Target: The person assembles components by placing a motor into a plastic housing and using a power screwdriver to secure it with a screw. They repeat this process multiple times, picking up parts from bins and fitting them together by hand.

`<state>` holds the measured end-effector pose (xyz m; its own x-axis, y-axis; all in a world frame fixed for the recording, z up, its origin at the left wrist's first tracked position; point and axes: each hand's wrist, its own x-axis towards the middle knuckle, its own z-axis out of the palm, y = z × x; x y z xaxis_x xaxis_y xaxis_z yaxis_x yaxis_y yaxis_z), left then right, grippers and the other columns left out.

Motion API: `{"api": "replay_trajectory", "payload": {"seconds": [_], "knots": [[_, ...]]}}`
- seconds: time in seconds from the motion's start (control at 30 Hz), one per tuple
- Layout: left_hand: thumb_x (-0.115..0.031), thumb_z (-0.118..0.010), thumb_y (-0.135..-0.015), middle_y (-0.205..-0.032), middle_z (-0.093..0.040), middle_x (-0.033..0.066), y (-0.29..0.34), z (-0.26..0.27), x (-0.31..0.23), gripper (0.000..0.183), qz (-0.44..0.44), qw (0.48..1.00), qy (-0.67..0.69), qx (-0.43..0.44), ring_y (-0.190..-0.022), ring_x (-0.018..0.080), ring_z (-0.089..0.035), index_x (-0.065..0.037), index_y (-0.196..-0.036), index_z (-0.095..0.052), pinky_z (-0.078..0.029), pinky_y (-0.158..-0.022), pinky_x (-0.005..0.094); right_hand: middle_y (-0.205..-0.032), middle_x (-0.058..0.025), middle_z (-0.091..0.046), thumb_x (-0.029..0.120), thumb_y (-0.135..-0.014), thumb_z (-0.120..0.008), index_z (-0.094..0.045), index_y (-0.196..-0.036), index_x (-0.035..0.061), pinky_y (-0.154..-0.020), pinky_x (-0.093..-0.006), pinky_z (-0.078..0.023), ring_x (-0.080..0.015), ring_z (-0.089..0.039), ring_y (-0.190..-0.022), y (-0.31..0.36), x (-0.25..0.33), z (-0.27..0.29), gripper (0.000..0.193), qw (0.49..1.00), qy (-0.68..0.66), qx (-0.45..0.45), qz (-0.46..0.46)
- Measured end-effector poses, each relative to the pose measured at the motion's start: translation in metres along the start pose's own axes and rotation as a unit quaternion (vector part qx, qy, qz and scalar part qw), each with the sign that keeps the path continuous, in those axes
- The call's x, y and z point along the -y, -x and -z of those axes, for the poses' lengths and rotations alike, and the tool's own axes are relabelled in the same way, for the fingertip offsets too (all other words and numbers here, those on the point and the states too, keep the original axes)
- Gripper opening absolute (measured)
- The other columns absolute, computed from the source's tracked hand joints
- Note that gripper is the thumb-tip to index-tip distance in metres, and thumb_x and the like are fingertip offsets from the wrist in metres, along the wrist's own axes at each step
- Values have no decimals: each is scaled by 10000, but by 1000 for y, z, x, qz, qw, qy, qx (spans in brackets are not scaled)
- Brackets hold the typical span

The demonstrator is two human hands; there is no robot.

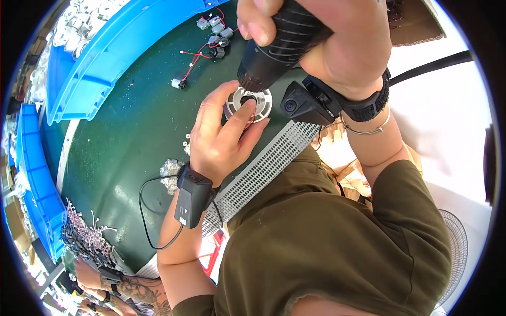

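Observation:
My left hand (pixel 219 134) steadies a round white plastic housing (pixel 266 107) against the green table, fingers around its rim and one fingertip pressed into its middle. A bit of red wire (pixel 250 123) shows beside those fingers. In my right hand (pixel 350 45) is a black electric screwdriver (pixel 282 50), gripped around its ribbed body and tilted down. Its nose sits directly over the housing; whether the bit touches a screw is hidden. Both wrists wear small black camera units.
Several small motors (pixel 215 39) with red wires lie beyond my hands. Blue bins (pixel 97 68) stand along the far left, one with white parts. Bundled wires (pixel 87 234) lie near a co-worker's hand (pixel 87 274). A perforated strip (pixel 269 168) edges the table nearest me.

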<state>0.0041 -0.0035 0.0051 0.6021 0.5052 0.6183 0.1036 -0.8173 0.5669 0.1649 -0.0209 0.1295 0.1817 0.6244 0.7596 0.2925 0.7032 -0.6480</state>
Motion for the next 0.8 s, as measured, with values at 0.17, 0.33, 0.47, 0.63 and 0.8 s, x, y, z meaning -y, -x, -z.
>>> {"api": "replay_trajectory", "payload": {"seconds": [0.17,0.33,0.47,0.63,0.8], "knots": [[-63,-794,-604,-1101,-563,178,-1,1,-1,312,-2,1000,-3,-6,-872,302,-604,-16,-881,-659,-520,-666,341,-702,-51,-543,76,-728,-668,-502,-1072,-61,-600,-295,-487,-148,-549,-601,0,-5,3,405,998,35,36,34],[-59,-794,-605,-1100,-563,179,-2,-1,-2,314,4,1000,4,-5,-875,305,-603,-12,-883,-657,-520,-667,341,-711,-48,-545,79,-724,-676,-506,-1068,-61,-605,-295,-488,-142,-552,-612,-2,-11,2,408,993,68,74,70],[-52,-796,-605,-1112,-559,191,-3,-1,-2,314,7,1000,18,-10,-883,316,-603,-10,-882,-656,-523,-682,345,-718,-46,-547,81,-720,-683,-508,-1064,-61,-609,-295,-489,-138,-554,-620,-4,-12,4,411,986,93,98,102],[-54,-803,-601,-1129,-559,207,4,-7,-2,327,24,999,14,-31,-901,334,-601,-13,-891,-656,-523,-716,359,-727,-44,-550,83,-716,-691,-512,-1060,-60,-614,-294,-490,-133,-556,-631,-10,-3,-7,414,972,119,122,162],[-60,-821,-594,-1140,-568,195,3,15,-2,376,27,997,2,-70,-954,324,-602,-67,-937,-667,-520,-761,372,-787,-46,-588,146,-810,-624,-578,-975,-9,-572,-243,-463,-113,-565,-603,-23,19,5,231,997,-69,36,24]]}}
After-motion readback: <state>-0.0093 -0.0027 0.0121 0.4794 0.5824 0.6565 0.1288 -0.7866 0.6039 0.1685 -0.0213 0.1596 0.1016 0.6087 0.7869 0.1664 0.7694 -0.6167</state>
